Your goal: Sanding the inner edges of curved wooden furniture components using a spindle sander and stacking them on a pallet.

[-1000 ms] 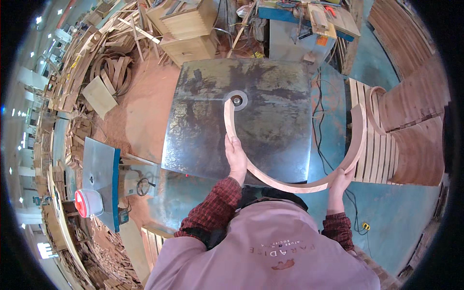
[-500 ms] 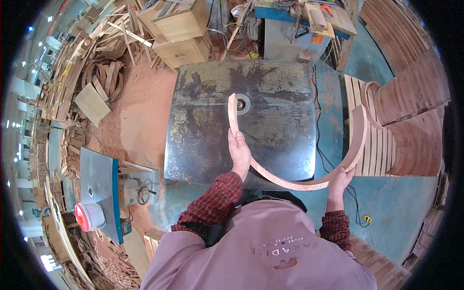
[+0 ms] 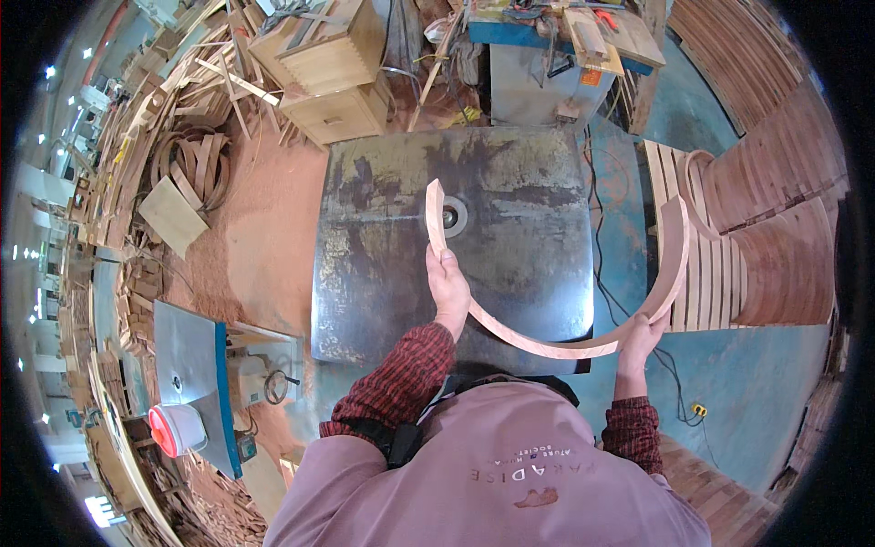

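Observation:
A curved wooden strip (image 3: 538,345), bent in a wide U, spans both my hands over the front of a metal machine table (image 3: 365,273). My left hand (image 3: 447,287) is closed round its left arm, whose tip rises beside the round spindle opening (image 3: 448,217) in the table; whether wood and spindle touch I cannot tell. My right hand (image 3: 641,337) grips the curve lower down on its right side, past the table's right edge. The strip's right arm stretches up and away, with its broad inner face showing. Some of my fingers are hidden behind the wood.
Curved wooden panels (image 3: 784,264) stand on a slatted pallet (image 3: 711,287) at right. A second machine table (image 3: 190,365) with a red-lidded white bucket (image 3: 176,429) is at left. Wooden drawer boxes (image 3: 328,73) stand behind, and black cable (image 3: 597,237) runs along the floor.
The machine table and surroundings sit slightly lower in the picture as the view shifts. My hands keep the same hold on the curved wooden strip, which has barely moved.

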